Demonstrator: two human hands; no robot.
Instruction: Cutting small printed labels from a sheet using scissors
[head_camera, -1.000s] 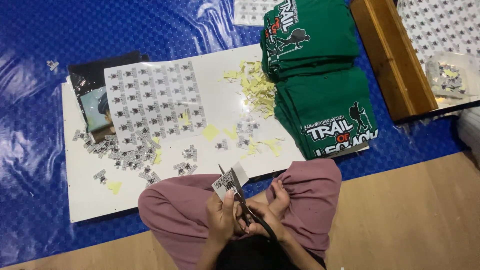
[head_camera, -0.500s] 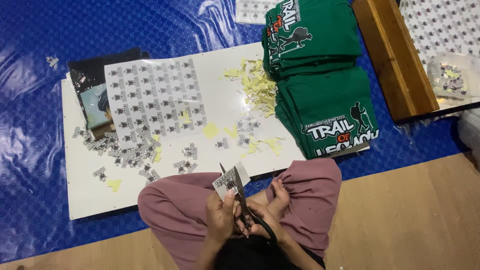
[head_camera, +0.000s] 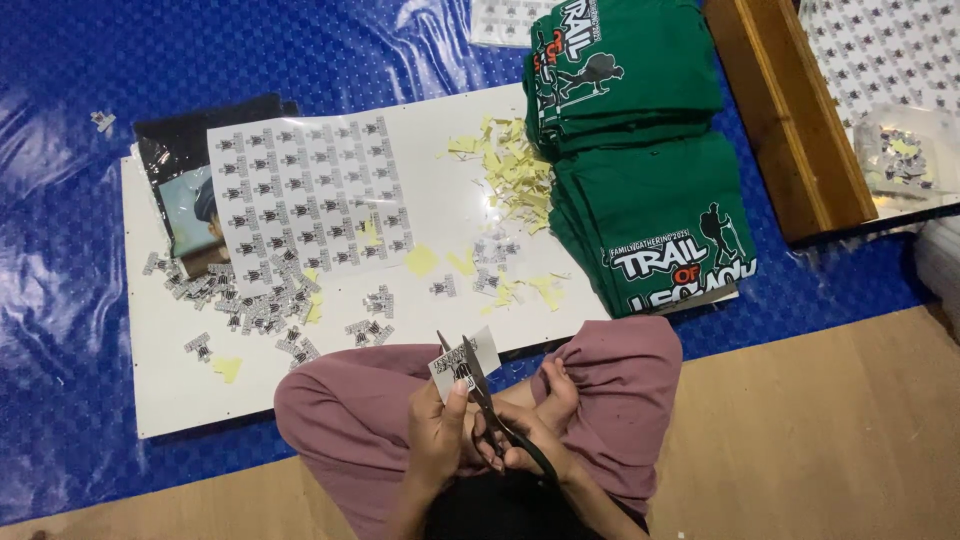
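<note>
Blue tarp floor; left hand (head_camera: 440, 440) grip pinching sticker piece (head_camera: 462, 364), scissors (head_camera: 490, 410) in right hand (head_camera: 520, 450).

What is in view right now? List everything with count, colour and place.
label piece: one, white, in left hand
scissors: one, dark, in right hand
label sheet: one, white, on board
cut labels: many, white, below sheet
scraps: many, yellow, board right
board: one, white, on tarp
shirts: two stacks, green, board right
tarp: one, blue, floor
left hand: grips piece
right hand: grips scissors
</note>
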